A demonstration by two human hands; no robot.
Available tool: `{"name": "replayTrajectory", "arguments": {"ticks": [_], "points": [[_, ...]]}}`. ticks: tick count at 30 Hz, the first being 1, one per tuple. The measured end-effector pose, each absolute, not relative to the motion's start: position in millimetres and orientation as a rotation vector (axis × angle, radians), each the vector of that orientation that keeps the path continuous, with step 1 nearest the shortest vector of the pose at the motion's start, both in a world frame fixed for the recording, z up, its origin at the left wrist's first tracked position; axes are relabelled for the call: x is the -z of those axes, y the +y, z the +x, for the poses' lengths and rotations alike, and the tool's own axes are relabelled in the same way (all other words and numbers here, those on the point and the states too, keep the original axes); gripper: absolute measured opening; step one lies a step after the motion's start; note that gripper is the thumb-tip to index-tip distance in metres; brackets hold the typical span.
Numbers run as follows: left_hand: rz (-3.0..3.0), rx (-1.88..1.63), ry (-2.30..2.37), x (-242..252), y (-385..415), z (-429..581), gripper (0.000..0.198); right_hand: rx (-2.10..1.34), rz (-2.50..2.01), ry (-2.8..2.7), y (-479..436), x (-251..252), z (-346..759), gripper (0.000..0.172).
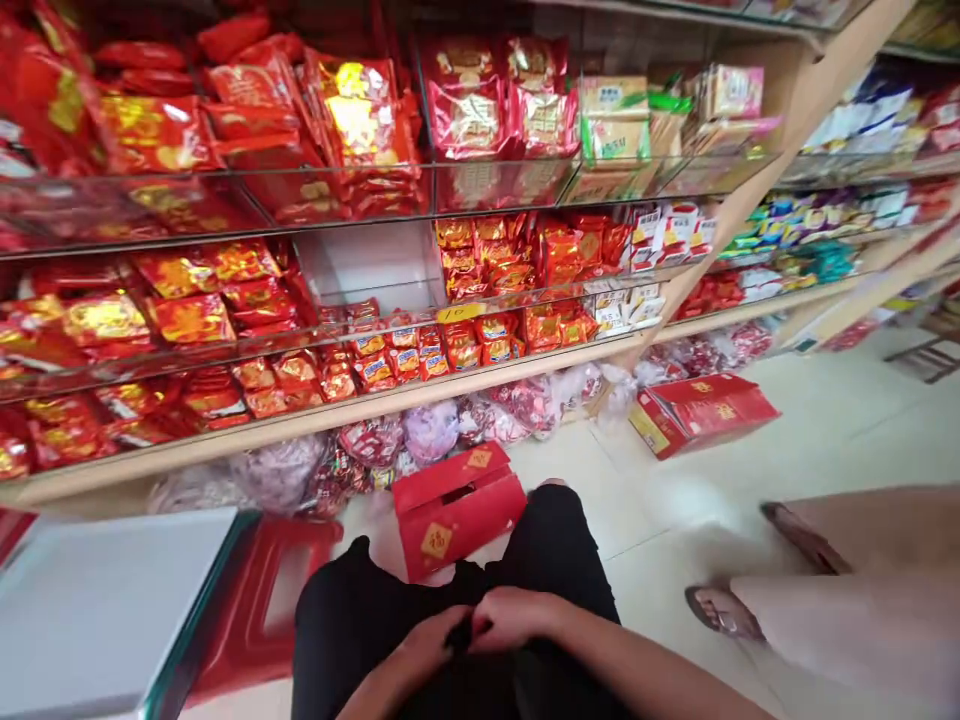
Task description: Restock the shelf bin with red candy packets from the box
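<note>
Both hands meet low over the lap, the left hand and the right hand set side by side with fingers curled inward. A small black item sits between them, at the fingertips; blur hides its form. The hands are together — whether either one is clamped on the item cannot be told.

Black shorts cover the spread thighs beneath and beyond the hands. Just ahead, between the knees, a red box with gold diamond panels rests on the floor; its near end lies close to the shorts and its top shows a dark slot. Lateral room on the left side is narrow: a red plastic stool stands just beside the left thigh, and a pale panel with a green edge borders the stool.

On the right side, pale tile floor spans from the right knee to another person's sandalled foot. A second red box lies farther forward, well apart from the first. Forward reach is bounded by the wooden lower shelf edge — bagged goods fill the space beneath it, and rows of red packets stand above, behind glass strips.
</note>
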State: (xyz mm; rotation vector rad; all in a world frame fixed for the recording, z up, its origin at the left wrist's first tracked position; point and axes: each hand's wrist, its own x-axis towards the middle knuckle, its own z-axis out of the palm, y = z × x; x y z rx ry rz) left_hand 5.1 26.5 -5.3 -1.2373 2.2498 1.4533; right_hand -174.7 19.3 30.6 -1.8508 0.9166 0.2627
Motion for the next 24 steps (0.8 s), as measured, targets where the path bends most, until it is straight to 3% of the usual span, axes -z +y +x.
{"name": "replayTrajectory", "arguments": {"ticks": [9, 13, 16, 24], "points": [[-1.379, -1.275, 2.253, -20, 67, 33, 0.013, 0.081, -1.797, 1.288, 31, -21, -194, 0.02], [-1.542, -1.12, 2.274, -54, 64, 67, 0.037, 0.014, -1.831, 1.374, -6, 2, -190, 0.019], [-1.689, -0.874, 2.312, -65, 43, 96, 0.043, -0.098, -1.866, 1.443, -52, 26, -185, 0.022], [-1.84, -0.589, 2.658, -35, 2, 132, 0.024, -0.386, -1.842, 1.551, -149, 111, -162, 0.04]]}}
